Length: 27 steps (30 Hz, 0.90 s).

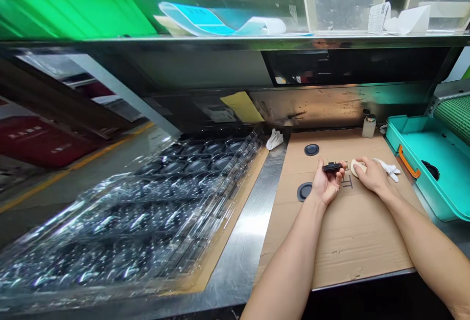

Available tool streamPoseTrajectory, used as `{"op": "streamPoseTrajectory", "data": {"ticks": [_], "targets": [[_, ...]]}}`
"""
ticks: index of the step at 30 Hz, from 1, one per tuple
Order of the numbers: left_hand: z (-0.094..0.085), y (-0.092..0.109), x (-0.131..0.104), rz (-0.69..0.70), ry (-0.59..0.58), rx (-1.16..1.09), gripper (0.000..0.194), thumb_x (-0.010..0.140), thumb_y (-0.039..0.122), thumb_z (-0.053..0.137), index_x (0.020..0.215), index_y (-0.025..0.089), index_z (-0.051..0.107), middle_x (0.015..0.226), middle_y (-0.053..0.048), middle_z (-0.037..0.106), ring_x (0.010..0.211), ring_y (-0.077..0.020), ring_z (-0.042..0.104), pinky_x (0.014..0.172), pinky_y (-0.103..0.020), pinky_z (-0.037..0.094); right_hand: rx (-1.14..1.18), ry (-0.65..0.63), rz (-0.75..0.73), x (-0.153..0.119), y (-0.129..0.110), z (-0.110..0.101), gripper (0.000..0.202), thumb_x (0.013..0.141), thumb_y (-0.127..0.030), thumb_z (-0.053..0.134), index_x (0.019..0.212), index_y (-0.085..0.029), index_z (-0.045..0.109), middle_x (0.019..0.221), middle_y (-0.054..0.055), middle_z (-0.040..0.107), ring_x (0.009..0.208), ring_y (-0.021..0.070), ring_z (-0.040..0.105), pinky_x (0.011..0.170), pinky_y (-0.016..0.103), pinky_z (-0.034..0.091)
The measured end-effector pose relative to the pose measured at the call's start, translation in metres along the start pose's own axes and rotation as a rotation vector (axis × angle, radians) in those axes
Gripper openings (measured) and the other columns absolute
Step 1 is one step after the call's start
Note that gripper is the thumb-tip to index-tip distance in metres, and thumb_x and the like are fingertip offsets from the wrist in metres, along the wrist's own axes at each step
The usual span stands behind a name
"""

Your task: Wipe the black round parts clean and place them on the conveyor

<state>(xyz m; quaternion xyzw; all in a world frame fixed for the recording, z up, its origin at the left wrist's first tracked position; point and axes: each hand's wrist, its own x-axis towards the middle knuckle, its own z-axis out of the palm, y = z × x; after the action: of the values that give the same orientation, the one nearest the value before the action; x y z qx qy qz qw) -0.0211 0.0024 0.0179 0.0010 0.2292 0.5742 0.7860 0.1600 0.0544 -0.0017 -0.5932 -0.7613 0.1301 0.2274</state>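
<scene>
My left hand (328, 183) is palm up over the cardboard sheet (360, 232), its fingers closed around a black round part (331, 167). Just to the right, my right hand (371, 175) holds a cream-coloured pad (358, 168) between thumb and fingers, close to the cardboard. Two dark discs lie on the cardboard left of my left hand: an upper disc (312, 149) and a lower disc (304, 192). A white glove (389, 169) lies beyond my right hand, partly hidden by it.
Clear plastic trays (139, 222) with black round parts fill the left. A teal bin (433, 183) with an orange latch stands right. A small bottle (369, 126) is at the back, a white cloth (274, 140) by the trays. A metal shelf (220, 43) spans overhead.
</scene>
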Motion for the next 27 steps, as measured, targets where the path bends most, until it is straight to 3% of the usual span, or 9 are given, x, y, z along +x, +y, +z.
{"op": "streamPoseTrajectory", "data": {"ticks": [3,6,8,11,14,16,19,21,27], "targets": [[-0.003,0.000,0.002,0.007,-0.020,0.021,0.067,0.100,0.063,0.032,0.114,0.006,0.065,0.086,-0.014,0.069,0.062,-0.0124,0.064,0.051,-0.017,0.056,-0.008,-0.017,-0.011,-0.001,-0.004,-0.002,0.039,0.096,-0.046,0.054,0.127,-0.027,0.068,0.110,0.005,0.075,0.105,0.0240,0.067,0.087,0.031,0.047],[-0.005,-0.002,0.004,0.035,-0.031,0.083,0.069,0.099,0.065,0.031,0.111,0.006,0.066,0.085,-0.014,0.070,0.065,-0.0151,0.067,0.055,-0.022,0.059,-0.038,-0.094,-0.115,-0.004,-0.009,-0.010,0.036,0.098,-0.048,0.051,0.111,-0.027,0.075,0.105,0.004,0.074,0.100,0.0212,0.066,0.087,0.029,0.046],[-0.006,-0.004,0.006,0.074,-0.017,0.150,0.069,0.098,0.067,0.034,0.109,0.007,0.066,0.086,-0.015,0.071,0.068,-0.0174,0.069,0.058,-0.025,0.060,-0.126,-0.036,-0.148,-0.004,-0.010,-0.020,0.037,0.100,-0.047,0.047,0.101,-0.026,0.078,0.107,0.006,0.073,0.106,0.0222,0.062,0.093,0.031,0.044],[-0.007,-0.008,0.008,0.118,0.022,0.254,0.066,0.097,0.067,0.036,0.107,0.009,0.066,0.086,-0.014,0.072,0.069,-0.0189,0.071,0.060,-0.028,0.061,-0.345,0.136,-0.012,-0.003,-0.002,-0.037,0.032,0.099,-0.039,0.050,0.108,-0.022,0.076,0.117,0.013,0.069,0.117,0.0302,0.056,0.098,0.040,0.040],[-0.008,-0.013,0.010,0.118,0.025,0.361,0.065,0.097,0.067,0.037,0.108,0.010,0.066,0.083,-0.013,0.072,0.066,-0.0184,0.071,0.059,-0.028,0.061,-0.389,0.021,0.132,0.000,0.008,-0.048,0.028,0.096,-0.034,0.054,0.107,-0.018,0.074,0.109,0.017,0.071,0.109,0.0317,0.060,0.090,0.038,0.041],[-0.009,-0.016,0.010,0.099,0.011,0.453,0.067,0.096,0.068,0.037,0.108,0.009,0.067,0.080,-0.014,0.071,0.063,-0.0182,0.070,0.054,-0.026,0.059,-0.243,-0.068,0.040,0.001,0.009,-0.048,0.026,0.098,-0.034,0.052,0.100,-0.019,0.073,0.101,0.012,0.073,0.098,0.0259,0.063,0.084,0.032,0.041],[-0.011,-0.020,0.011,0.064,0.008,0.552,0.072,0.098,0.068,0.032,0.106,0.007,0.069,0.076,-0.015,0.072,0.057,-0.0183,0.068,0.047,-0.025,0.056,0.016,-0.065,-0.207,-0.001,-0.003,-0.039,0.024,0.100,-0.035,0.049,0.097,-0.019,0.068,0.094,0.005,0.072,0.085,0.0177,0.061,0.074,0.025,0.039],[-0.011,-0.021,0.011,0.056,0.007,0.568,0.073,0.099,0.066,0.030,0.105,0.005,0.070,0.074,-0.016,0.072,0.053,-0.0183,0.067,0.045,-0.025,0.054,0.118,-0.077,-0.269,-0.005,-0.014,-0.030,0.021,0.099,-0.030,0.047,0.097,-0.019,0.065,0.089,0.003,0.070,0.077,0.0149,0.058,0.069,0.024,0.037],[-0.006,-0.027,0.009,0.114,0.025,0.661,0.066,0.100,0.063,0.033,0.095,0.009,0.071,0.065,-0.011,0.070,0.048,-0.0168,0.065,0.040,-0.024,0.052,0.202,-0.021,-0.434,-0.011,-0.025,-0.013,0.021,0.099,-0.026,0.047,0.100,-0.018,0.066,0.097,0.005,0.067,0.086,0.0150,0.058,0.080,0.024,0.041]]}}
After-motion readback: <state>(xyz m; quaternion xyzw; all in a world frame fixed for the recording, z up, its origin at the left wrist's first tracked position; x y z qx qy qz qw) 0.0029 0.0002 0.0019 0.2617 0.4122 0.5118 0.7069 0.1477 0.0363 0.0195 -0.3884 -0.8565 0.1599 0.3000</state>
